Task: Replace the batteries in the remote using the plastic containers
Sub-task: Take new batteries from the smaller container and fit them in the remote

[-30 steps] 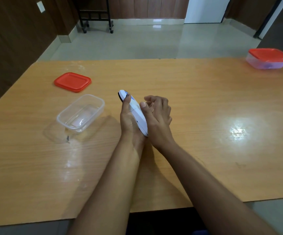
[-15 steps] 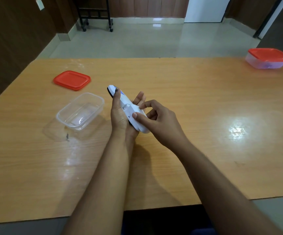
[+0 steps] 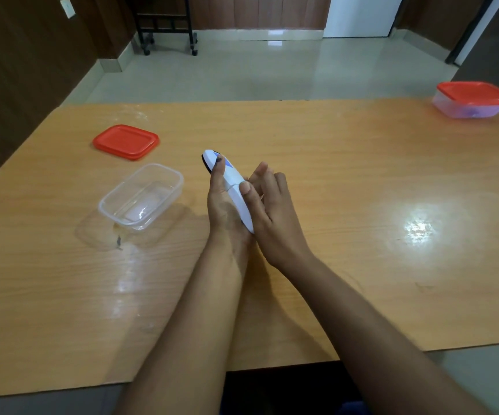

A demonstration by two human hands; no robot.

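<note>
A white remote (image 3: pixel 234 188) with a dark front edge lies back-up in my left hand (image 3: pixel 223 205), above the middle of the wooden table (image 3: pixel 332 181). My left thumb rests near its far tip. My right hand (image 3: pixel 272 214) holds the remote from the right, with its thumb pressed on the white back cover. An open clear plastic container (image 3: pixel 140 199) stands to the left and looks empty. Its red lid (image 3: pixel 125 141) lies flat behind it. A second clear container with a red lid (image 3: pixel 474 98) sits closed at the far right corner, something purple inside.
The table's front edge runs close to my body. Beyond the far edge is a tiled floor with a black wheeled rack (image 3: pixel 164 25) and a white door (image 3: pixel 362 15). A bright light reflection (image 3: pixel 419 229) shows on the right half of the table.
The remote has shifted a little to the right and tilted more upright. My right hand has moved forward along it, its thumb now higher on the back cover.
</note>
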